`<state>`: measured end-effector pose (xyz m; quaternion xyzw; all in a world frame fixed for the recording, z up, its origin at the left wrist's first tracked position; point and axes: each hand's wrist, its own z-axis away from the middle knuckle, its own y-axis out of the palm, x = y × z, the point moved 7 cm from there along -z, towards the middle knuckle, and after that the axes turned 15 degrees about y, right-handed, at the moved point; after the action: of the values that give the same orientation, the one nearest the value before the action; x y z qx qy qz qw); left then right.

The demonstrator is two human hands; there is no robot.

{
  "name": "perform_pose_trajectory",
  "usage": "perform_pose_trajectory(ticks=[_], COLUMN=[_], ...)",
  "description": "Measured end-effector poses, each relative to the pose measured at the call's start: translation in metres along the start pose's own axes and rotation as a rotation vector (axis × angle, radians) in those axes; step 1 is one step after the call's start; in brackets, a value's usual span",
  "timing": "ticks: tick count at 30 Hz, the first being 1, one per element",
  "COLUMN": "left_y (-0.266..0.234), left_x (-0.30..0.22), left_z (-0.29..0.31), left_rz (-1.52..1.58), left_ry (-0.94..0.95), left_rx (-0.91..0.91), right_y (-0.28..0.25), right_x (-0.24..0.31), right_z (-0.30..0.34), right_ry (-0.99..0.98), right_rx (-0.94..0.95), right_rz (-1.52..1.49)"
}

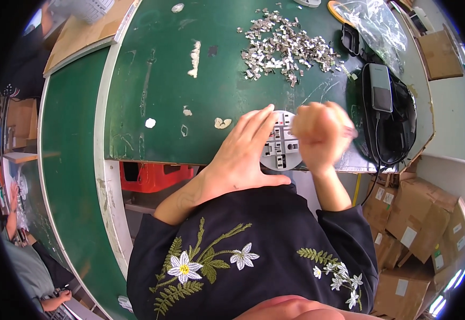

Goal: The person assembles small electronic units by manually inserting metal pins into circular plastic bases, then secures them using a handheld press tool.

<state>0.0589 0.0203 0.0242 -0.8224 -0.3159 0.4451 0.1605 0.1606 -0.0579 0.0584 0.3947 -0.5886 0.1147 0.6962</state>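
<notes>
A round, pale grey plate-like fixture (293, 160) lies at the table's near edge, with small dark and light parts set in slots across its face. My left hand (239, 144) rests along the fixture's left side. Its fingers stretch forward flat and its thumb points right below the near rim, so that hand is open. Over the fixture's right side is my right hand (322, 133), closed in a fist and a little blurred by motion. What its fingers hold, if anything, is hidden. Beyond both hands a loose heap of small metal pieces (286, 48) spreads over the tabletop.
The green table (168, 101) carries dried whitish patches. On its right are a black case (398, 133), a grey power bank (380, 88) with a cable, and a clear plastic bag (376, 26). Cardboard boxes (414, 213) stack at right; a red bin (155, 177) sits below. Another person (29, 266) is at left.
</notes>
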Motion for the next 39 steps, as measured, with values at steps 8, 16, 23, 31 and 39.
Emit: perform_pose_trajectory(ticks=[8, 16, 23, 31, 39], left_y=[-0.045, -0.168, -0.310, -0.263, -0.209], left_x=[0.017, 0.070, 0.063, 0.051, 0.064], left_z=[0.016, 0.105, 0.215, 0.159, 0.048], left_rz=[0.047, 0.330, -0.615, -1.238, -0.839], left_ry=[-0.204, -0.513, -0.738, -0.654, -0.400], left_rx=[-0.132, -0.718, -1.106, -0.522, -0.289], right_y=[-0.047, -0.055, -0.056, -0.064, -0.071], right_x=[0.051, 0.018, -0.001, -0.006, -0.005], right_z=[0.006, -0.010, -0.008, -0.003, 0.000], right_ry=[-0.206, -0.041, 0.072, 0.066, 0.096], right_rx=[-0.078, -0.150, -0.089, -0.015, -0.024], right_rz=[-0.113, -0.174, -0.195, -0.200, -0.261])
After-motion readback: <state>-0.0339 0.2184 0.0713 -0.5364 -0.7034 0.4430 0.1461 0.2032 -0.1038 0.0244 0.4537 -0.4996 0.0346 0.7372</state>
